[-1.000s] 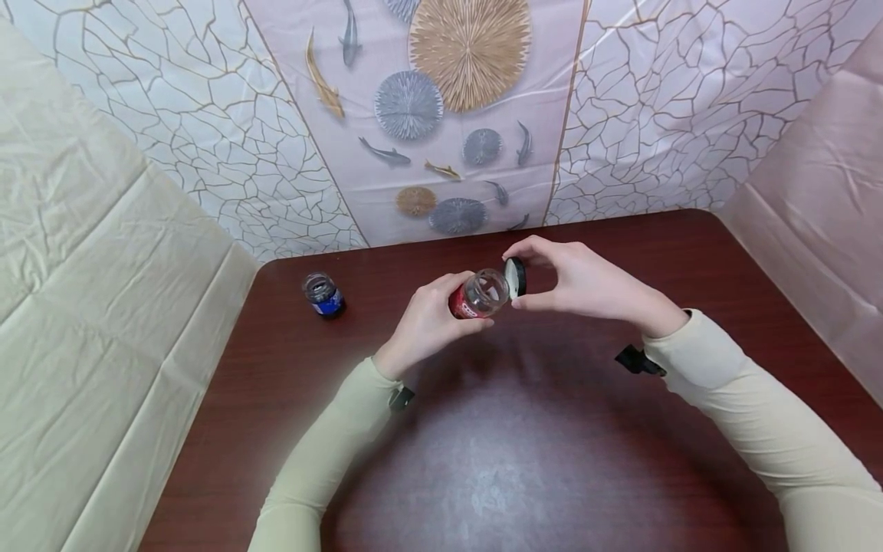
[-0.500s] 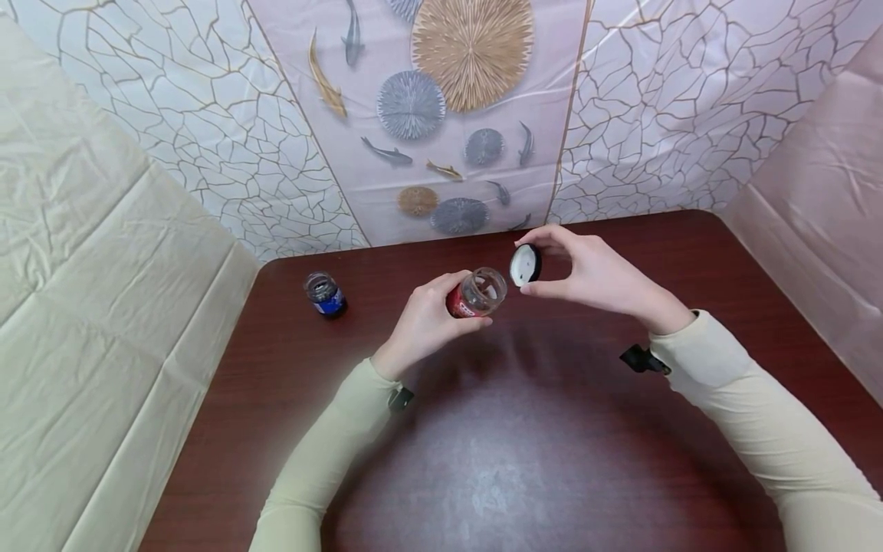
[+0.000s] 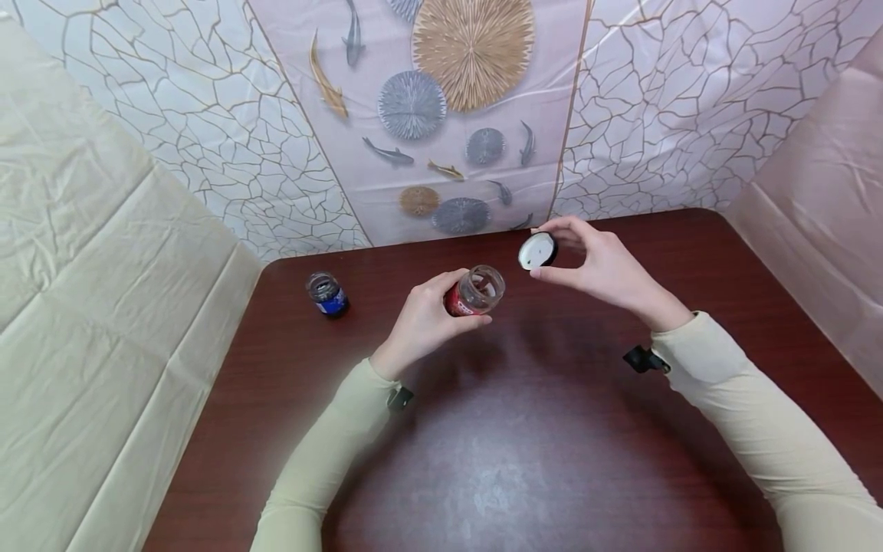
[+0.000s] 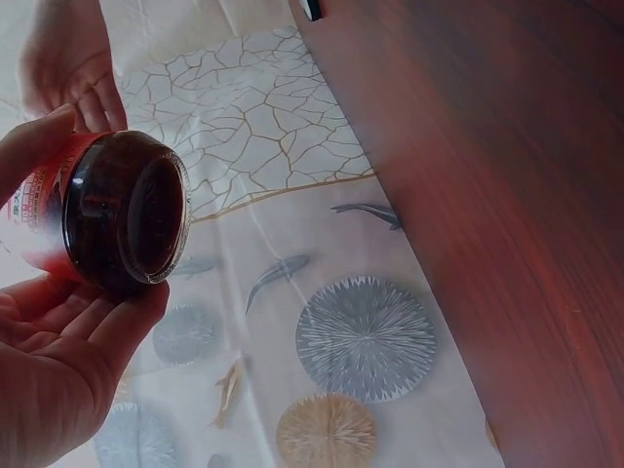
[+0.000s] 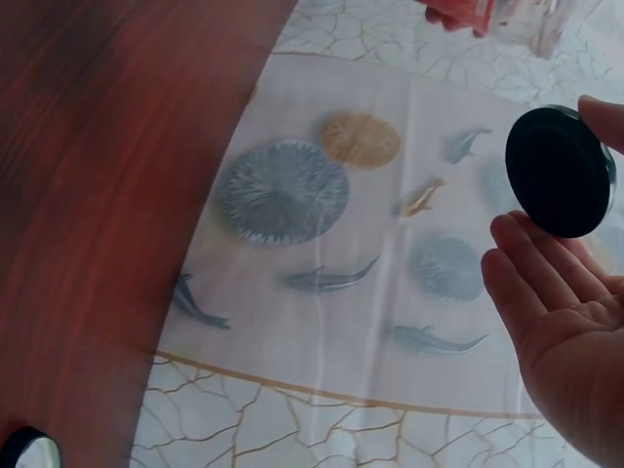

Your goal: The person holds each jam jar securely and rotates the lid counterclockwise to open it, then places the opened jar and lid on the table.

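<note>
My left hand (image 3: 424, 316) grips a glass jar (image 3: 480, 291) with a red label, thumb on its near side. The jar is tilted, and its open mouth faces up and right. In the left wrist view its dark base shows above the fingers. My right hand (image 3: 610, 270) pinches a black round lid (image 3: 537, 251) by its rim, thumb below and fingers above. The lid's white inside, with a small dark spot, faces the head camera; its black top (image 5: 558, 172) shows in the right wrist view. A gap separates lid and jar. Both are held above the table.
A small open jar (image 3: 328, 296) with a blue label stands on the dark red-brown table (image 3: 497, 452), at the far left. A black-rimmed, pale round thing (image 5: 29, 450), cut off at the frame's corner, lies on the table. A patterned cloth (image 3: 386, 199) hangs behind.
My right hand has drawn the lid away from the jar's mouth, up and to the right, and turned its white inside toward the head camera. The left hand and jar have barely moved.
</note>
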A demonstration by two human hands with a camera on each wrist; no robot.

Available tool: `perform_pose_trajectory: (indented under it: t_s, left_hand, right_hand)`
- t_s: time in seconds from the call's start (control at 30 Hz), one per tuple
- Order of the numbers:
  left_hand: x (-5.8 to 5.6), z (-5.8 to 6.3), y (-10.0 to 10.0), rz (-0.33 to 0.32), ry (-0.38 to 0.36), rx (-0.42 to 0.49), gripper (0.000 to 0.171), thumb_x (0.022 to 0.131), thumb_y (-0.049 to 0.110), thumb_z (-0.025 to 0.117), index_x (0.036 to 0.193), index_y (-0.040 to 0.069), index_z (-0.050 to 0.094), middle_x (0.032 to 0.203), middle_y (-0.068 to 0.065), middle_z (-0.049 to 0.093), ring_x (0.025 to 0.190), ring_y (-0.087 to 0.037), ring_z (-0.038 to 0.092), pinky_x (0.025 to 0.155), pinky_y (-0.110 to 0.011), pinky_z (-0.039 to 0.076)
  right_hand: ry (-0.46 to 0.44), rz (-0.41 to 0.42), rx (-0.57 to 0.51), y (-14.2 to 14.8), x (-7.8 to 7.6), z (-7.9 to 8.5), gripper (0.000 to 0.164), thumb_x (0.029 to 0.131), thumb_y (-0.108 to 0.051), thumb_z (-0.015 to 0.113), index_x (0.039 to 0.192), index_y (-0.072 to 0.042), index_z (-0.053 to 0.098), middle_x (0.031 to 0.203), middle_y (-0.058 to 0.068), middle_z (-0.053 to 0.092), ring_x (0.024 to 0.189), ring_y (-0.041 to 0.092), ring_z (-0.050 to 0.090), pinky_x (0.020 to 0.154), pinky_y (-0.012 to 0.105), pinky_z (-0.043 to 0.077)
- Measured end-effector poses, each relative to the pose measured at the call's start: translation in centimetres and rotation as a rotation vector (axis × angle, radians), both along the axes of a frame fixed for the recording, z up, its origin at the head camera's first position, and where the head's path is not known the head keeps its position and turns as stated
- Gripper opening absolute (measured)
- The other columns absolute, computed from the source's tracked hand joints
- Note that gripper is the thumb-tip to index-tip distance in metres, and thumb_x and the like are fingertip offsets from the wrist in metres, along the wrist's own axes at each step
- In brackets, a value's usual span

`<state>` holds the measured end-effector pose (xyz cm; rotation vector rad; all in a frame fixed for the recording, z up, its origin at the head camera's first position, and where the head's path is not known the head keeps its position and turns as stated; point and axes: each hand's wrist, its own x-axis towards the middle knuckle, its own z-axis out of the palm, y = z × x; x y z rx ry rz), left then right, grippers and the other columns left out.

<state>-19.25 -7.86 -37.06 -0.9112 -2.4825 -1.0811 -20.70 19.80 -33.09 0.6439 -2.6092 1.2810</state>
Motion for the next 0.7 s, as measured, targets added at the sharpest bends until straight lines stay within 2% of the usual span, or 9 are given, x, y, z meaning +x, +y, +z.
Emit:
perform_pose_trajectory:
  t_s: [0.4,0.7]
  left_hand:
    - [0.1,0.2,-0.2,0.003,0.01,-0.01,0.061,0.067,0.041,0.081,0.117,0.013,0.06,0.106,0.005,0.062,0.095,-0.005,0.055,0.081,-0.022,0.044]
    - [0.0,0.1,-0.3,0.006,0.012,-0.012,0.061,0.067,0.041,0.081,0.117,0.013,0.06,0.107,0.003,0.062,0.095,-0.005,0.055,0.081,-0.022,0.044]
  right_hand:
    - [-0.031,-0.062,-0.018,0.9,-1.3,-1.4,0.061,0.07,-0.042,0.079,0.119,-0.016,0.052,0.119,-0.001,0.059,0.112,0.018,0.054,0.095,0.041,0.035]
    - [-0.079,-0.119,-0.009,1.6,-2.7,-3.1,0.064,0.07,-0.042,0.079,0.12,-0.015,0.051,0.122,0.005,0.057,0.114,0.021,0.053,0.094,0.042,0.037]
